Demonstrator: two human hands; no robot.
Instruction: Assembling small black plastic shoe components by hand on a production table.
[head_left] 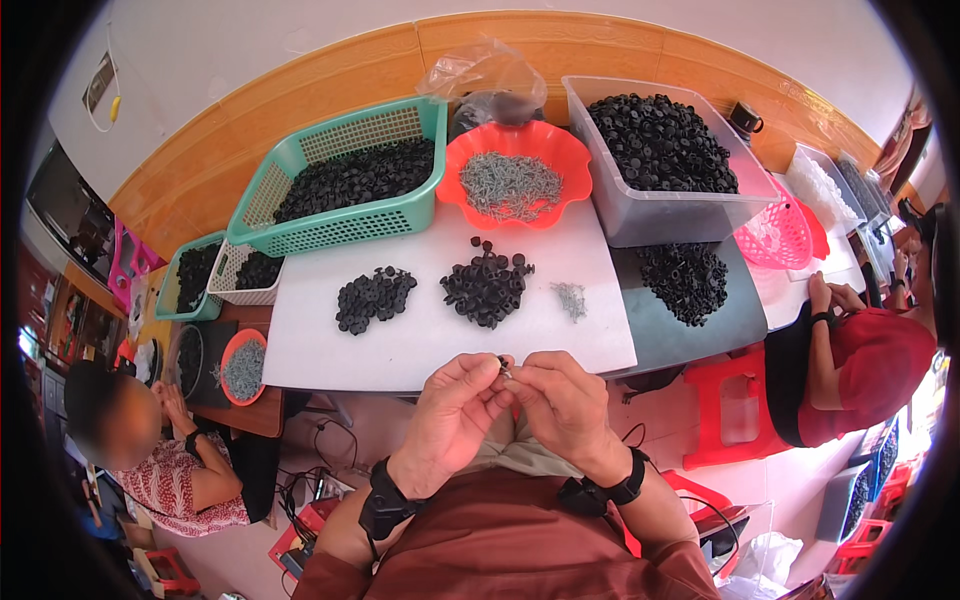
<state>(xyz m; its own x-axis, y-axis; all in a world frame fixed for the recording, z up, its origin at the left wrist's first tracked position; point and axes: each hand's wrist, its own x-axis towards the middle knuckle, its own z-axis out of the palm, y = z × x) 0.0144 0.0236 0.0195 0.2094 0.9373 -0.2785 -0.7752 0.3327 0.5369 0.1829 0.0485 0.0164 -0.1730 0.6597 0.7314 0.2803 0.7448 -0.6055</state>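
Just in front of the white board's near edge, my hands meet at the fingertips. My left hand (448,412) pinches a small black plastic part (503,362) between thumb and forefinger. My right hand (566,402) is closed in a pinch against the same spot; whatever sits in its fingertips is too small to make out. On the white board (420,355) lie a pile of flat black parts (375,298), a taller pile of black knob-like parts (487,287) and a little heap of metal screws (571,300).
Behind the piles stand a green basket (345,220) of black parts, a red scalloped bowl (515,135) of screws and a clear tub (670,215) of black parts. More black parts (685,282) lie on a dark board. People sit at left (190,470) and right (860,360).
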